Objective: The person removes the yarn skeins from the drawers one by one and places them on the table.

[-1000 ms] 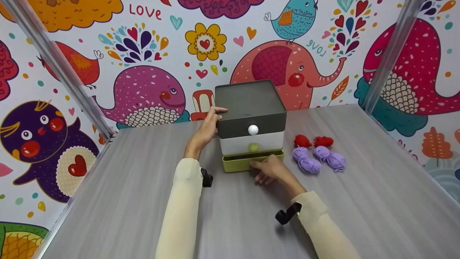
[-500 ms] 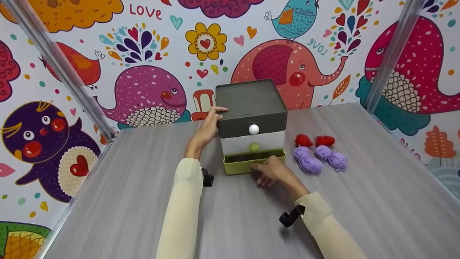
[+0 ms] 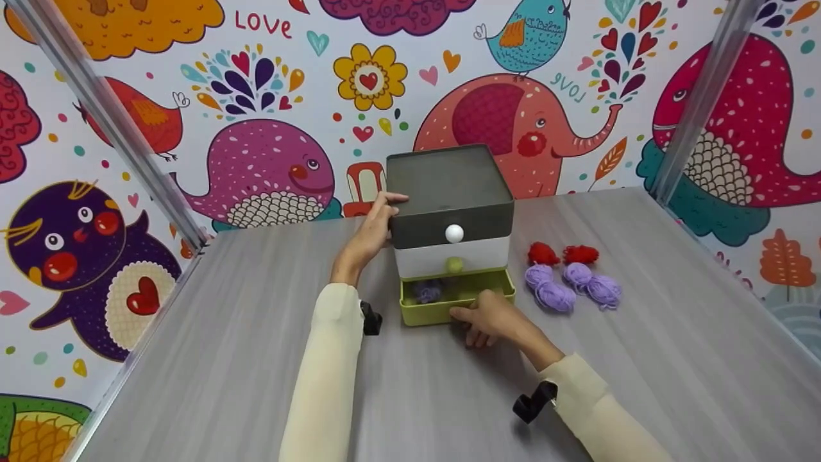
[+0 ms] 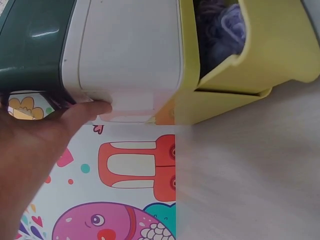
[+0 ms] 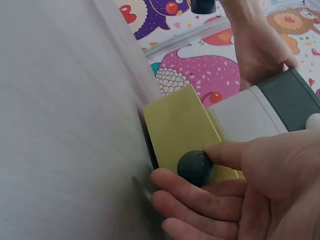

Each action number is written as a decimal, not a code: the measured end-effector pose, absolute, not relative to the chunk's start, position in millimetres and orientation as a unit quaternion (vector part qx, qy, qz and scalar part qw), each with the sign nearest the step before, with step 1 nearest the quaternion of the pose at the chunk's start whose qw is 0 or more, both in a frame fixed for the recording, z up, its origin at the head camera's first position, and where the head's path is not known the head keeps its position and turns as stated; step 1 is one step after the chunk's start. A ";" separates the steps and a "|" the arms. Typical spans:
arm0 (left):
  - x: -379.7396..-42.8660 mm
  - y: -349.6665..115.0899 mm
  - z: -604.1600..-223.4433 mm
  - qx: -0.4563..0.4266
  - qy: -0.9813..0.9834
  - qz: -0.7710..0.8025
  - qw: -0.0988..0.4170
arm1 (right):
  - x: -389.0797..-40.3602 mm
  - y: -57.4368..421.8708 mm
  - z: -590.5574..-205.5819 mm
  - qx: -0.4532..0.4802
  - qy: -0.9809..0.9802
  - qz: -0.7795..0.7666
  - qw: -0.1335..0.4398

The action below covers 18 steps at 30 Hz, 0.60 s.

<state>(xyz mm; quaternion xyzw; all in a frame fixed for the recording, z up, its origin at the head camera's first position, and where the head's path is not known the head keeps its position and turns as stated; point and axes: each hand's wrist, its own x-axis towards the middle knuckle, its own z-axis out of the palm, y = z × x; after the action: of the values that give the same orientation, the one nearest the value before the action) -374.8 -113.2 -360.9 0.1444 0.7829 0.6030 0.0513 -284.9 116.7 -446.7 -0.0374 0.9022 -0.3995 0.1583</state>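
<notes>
Grey table [image 3: 256, 333], yellow-green drawer [image 3: 424, 315] — open, dark knob [image 5: 194, 168]

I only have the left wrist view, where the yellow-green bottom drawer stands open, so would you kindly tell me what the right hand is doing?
Observer: The right hand holds the dark green round knob on the front of the yellow-green bottom drawer.
Operator: Thank you; does anything lie on the table to the right of the drawers?
Observer: Yes, red yarn bundles and purple yarn bundles.
Operator: And what colour is the knob on the dark top drawer?
Observer: It is a white knob.
</notes>
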 end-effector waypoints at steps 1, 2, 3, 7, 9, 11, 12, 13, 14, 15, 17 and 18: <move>-374.9 -112.8 -360.8 0.146 0.782 0.604 0.051 | -283.0 116.4 -445.8 -0.039 0.904 -0.395 0.156; -375.1 -112.5 -360.7 0.146 0.781 0.605 0.050 | -281.2 116.0 -444.8 -0.041 0.908 -0.388 0.155; -375.2 -112.2 -360.7 0.147 0.779 0.607 0.050 | -279.5 115.6 -443.9 -0.041 0.911 -0.381 0.155; -374.7 -111.9 -360.5 0.142 0.777 0.611 0.049 | -273.1 113.1 -439.5 -0.042 0.923 -0.347 0.159; -374.9 -111.9 -360.7 0.140 0.778 0.610 0.050 | -270.5 112.1 -438.2 -0.046 0.928 -0.333 0.162; -375.1 -111.7 -360.9 0.140 0.780 0.609 0.050 | -268.1 111.6 -436.7 -0.052 0.931 -0.323 0.162; -375.2 -111.7 -361.0 0.140 0.779 0.609 0.049 | -267.2 111.7 -436.2 -0.054 0.932 -0.320 0.162; -375.1 -111.6 -361.0 0.141 0.779 0.610 0.049 | -266.3 111.8 -435.3 -0.057 0.932 -0.317 0.163; -375.0 -111.5 -361.0 0.141 0.778 0.610 0.049 | -265.2 112.1 -434.3 -0.060 0.932 -0.316 0.166; -375.0 -111.5 -361.0 0.141 0.778 0.610 0.048 | -264.2 112.5 -433.1 -0.063 0.933 -0.313 0.168; -374.7 -111.7 -360.7 0.140 0.778 0.610 0.046 | -262.0 113.5 -430.5 -0.069 0.934 -0.304 0.174; -374.4 -111.7 -360.4 0.139 0.779 0.610 0.044 | -261.1 114.0 -428.9 -0.073 0.935 -0.299 0.178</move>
<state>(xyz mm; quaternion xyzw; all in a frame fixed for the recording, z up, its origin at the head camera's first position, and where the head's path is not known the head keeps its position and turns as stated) -374.4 -111.7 -360.4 0.1388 0.7790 0.6099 0.0444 -261.1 114.0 -428.9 -0.0727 0.9347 -0.2989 0.1782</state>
